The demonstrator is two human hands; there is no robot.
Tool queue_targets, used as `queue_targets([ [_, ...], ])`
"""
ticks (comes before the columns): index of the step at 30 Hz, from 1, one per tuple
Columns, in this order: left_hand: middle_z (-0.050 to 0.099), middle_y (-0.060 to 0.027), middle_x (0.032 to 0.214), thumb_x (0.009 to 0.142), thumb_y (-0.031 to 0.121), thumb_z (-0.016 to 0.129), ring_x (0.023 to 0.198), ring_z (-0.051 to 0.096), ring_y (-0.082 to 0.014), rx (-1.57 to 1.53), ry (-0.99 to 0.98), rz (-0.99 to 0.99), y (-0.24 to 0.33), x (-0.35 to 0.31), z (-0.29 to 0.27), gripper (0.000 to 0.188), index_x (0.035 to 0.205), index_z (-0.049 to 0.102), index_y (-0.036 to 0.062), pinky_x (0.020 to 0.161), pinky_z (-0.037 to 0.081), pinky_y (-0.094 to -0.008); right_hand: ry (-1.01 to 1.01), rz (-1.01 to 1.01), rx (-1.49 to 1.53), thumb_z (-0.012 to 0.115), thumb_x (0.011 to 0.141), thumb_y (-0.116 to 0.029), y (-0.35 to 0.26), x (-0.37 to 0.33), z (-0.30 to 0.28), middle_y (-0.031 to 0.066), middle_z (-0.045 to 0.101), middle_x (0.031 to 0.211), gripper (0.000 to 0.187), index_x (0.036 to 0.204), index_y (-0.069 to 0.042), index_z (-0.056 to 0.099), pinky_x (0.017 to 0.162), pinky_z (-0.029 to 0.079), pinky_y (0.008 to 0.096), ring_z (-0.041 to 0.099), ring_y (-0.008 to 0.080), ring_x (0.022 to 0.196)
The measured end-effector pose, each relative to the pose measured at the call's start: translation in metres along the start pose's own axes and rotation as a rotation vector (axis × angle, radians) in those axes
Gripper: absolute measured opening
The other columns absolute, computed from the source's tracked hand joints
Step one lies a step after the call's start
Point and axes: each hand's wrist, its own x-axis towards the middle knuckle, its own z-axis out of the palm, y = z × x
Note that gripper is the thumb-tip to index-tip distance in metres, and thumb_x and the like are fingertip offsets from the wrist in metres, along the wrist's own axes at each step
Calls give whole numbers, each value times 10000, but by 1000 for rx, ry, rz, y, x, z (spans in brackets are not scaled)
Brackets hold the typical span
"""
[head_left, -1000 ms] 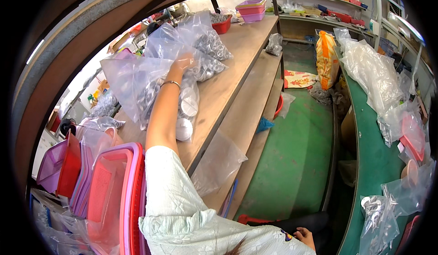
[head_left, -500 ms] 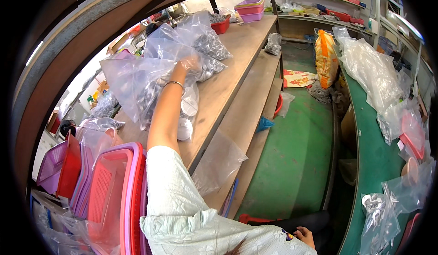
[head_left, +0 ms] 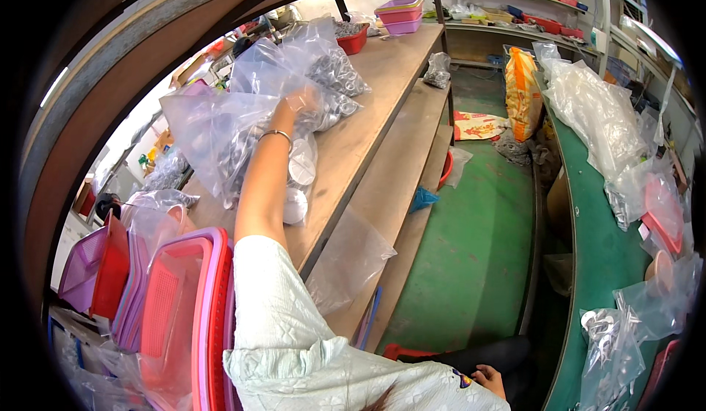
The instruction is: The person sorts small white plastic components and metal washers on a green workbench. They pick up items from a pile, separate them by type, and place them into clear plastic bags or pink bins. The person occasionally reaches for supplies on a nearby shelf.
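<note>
My left hand [head_left: 301,102] reaches onto the wooden shelf among clear plastic bags. Plastic veils its fingers, so I cannot make out whether they grip anything. Around it stands a clear bag [head_left: 209,135] bulging with shiny metal parts. Just beyond the hand, another bag [head_left: 334,69] holds silvery ring-like pieces. Beside my wrist, flat round pale discs [head_left: 301,165] show through the plastic, and a second disc [head_left: 295,206] lies nearer me. My right hand [head_left: 489,379] rests low at the right by a dark trouser leg, its fingers curled with nothing visible in them.
Stacked pink, red and purple plastic baskets [head_left: 176,300] stand close at the left. A red tray [head_left: 353,41] of small parts sits farther along the wooden shelf [head_left: 382,80]. Across the green floor [head_left: 471,242], a green bench [head_left: 588,264] carries plastic bags.
The view has shifted very slightly. My left hand stays among the bags and my right hand stays low, both in nearly the same pose.
</note>
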Motion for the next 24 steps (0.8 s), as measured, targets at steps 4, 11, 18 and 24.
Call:
queue_targets([
  [4,638,-131,908,650,262,657,833,605,-245,-159,-213,-50,-5,-21,-36,398,986,619,51,719,475,-357,-37,-6,-23,525,854,-63,-10,0,1,134,609,843,280,1087,87,486,668,473,257,575,143,717],
  [11,603,-84,1038,651,282,677,943,554,-209,-105,-482,-152,12,-26,-57,408,1007,630,89,801,442,-353,-36,-4,-19,528,848,-60,-11,6,1,105,611,838,255,1074,55,503,618,449,241,565,126,698],
  [18,625,-111,982,631,322,690,854,588,-227,21,-658,-250,32,-16,-53,427,970,647,67,732,480,-369,-34,-14,25,527,847,-62,-2,7,-1,92,614,833,251,1076,39,509,604,434,228,564,122,694],
  [24,644,-140,912,605,298,704,769,619,-254,214,-787,-261,18,15,-12,413,898,658,12,647,504,-376,-51,-32,43,530,843,-66,-8,9,0,88,613,839,252,1073,37,514,608,428,230,567,125,705],
])
